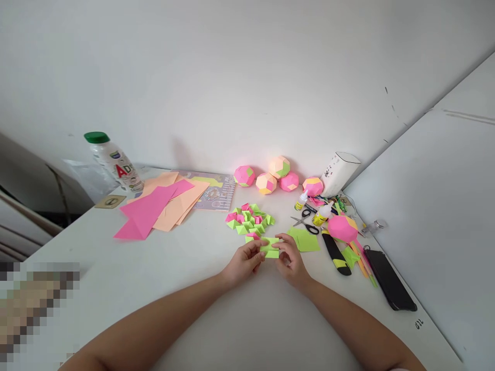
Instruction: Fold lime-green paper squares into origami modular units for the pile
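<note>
A small green paper piece (270, 247) with a crease across it is held up between my two hands. My left hand (247, 257) pinches its left edge, and my right hand (290, 257) grips the right edge with thumb and fingers. Just beyond lies a pile of folded green and pink paper units (249, 219). To the right of my right hand rest flat green paper squares (307, 240). A pair of scissors (305, 222) lies behind those squares, its blades pointing left.
Colored paper balls (266, 183) line the wall. Pink and peach sheets (150, 211) and a notebook (216, 190) lie left, near a white bottle (118, 165). On the right are glue bottles (320, 215), a utility knife (335, 252) and a black pouch (389, 278).
</note>
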`<state>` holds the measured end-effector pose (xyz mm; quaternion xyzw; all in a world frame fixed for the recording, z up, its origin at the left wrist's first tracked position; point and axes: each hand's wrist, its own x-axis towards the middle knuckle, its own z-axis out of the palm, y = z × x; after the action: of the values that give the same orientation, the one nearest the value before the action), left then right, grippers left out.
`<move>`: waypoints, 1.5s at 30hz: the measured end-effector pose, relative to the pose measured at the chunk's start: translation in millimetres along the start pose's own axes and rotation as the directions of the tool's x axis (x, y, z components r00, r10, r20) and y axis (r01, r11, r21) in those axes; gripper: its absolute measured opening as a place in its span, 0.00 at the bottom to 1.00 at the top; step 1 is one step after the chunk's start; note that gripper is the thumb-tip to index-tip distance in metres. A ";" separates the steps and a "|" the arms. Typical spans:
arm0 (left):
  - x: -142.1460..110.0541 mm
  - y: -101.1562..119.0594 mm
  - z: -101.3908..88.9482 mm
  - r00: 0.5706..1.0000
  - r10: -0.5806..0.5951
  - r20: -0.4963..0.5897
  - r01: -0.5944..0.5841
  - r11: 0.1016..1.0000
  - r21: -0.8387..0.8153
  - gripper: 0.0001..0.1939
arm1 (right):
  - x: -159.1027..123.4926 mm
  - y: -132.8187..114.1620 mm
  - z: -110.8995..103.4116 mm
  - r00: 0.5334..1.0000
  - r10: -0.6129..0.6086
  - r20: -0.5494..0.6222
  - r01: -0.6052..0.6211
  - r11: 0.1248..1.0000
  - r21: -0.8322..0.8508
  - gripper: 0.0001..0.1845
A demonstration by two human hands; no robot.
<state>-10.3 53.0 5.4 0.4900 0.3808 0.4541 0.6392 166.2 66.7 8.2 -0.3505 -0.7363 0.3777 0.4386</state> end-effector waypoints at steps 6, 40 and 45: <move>-1.6 2.7 -1.3 0.994 -0.031 0.101 0.023 0.997 0.077 0.19 | 5.2 3.6 -2.6 0.992 0.125 -0.004 -0.124 0.989 0.083 0.05; -6.7 5.2 -2.4 0.990 0.059 0.129 -0.075 0.990 0.123 0.19 | 8.1 -0.2 -5.6 0.958 0.180 0.225 -0.207 0.973 0.104 0.15; -6.0 5.2 -1.8 0.993 0.065 0.102 -0.082 0.981 0.175 0.19 | 9.1 -4.0 -6.0 0.966 0.183 0.180 -0.205 0.973 0.110 0.12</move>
<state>-14.9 48.3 10.4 0.5805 0.3705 0.4174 0.5929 167.6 74.0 17.1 -0.3588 -0.7073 0.4935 0.3571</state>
